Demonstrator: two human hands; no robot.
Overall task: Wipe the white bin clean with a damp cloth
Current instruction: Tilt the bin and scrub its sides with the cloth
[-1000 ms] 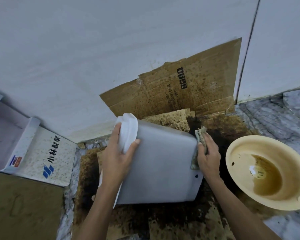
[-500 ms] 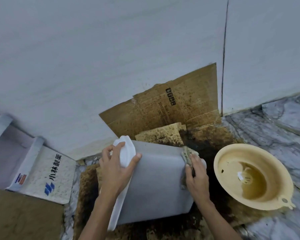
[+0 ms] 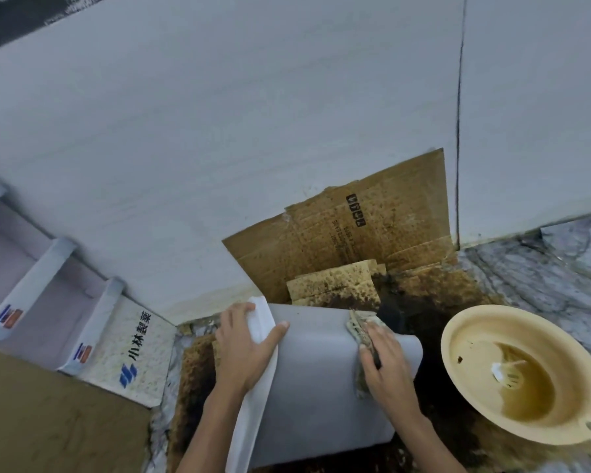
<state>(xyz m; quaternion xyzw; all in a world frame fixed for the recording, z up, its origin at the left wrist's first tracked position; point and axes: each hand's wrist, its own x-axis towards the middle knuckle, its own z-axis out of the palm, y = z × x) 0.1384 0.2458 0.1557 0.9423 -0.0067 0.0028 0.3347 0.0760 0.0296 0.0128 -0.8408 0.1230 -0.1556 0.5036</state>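
My left hand [image 3: 244, 349] grips the rim of the white bin [image 3: 316, 377], fingers over its edge and thumb on its side wall. The bin lies on its side between my hands, on stained cardboard [image 3: 191, 370]. My right hand [image 3: 386, 363] presses a dirty cloth [image 3: 357, 327] flat against the bin's far right edge, near its base; the fingers lie nearly straight over the cloth, not clenched. Just right of that hand sits a tan basin [image 3: 471, 397] holding brownish water. Left of my left hand lies a white box [image 3: 130, 349] printed with dark characters. Beyond the bin, a spotted cardboard sheet [image 3: 355, 227] leans against the pale wall [image 3: 253, 131].
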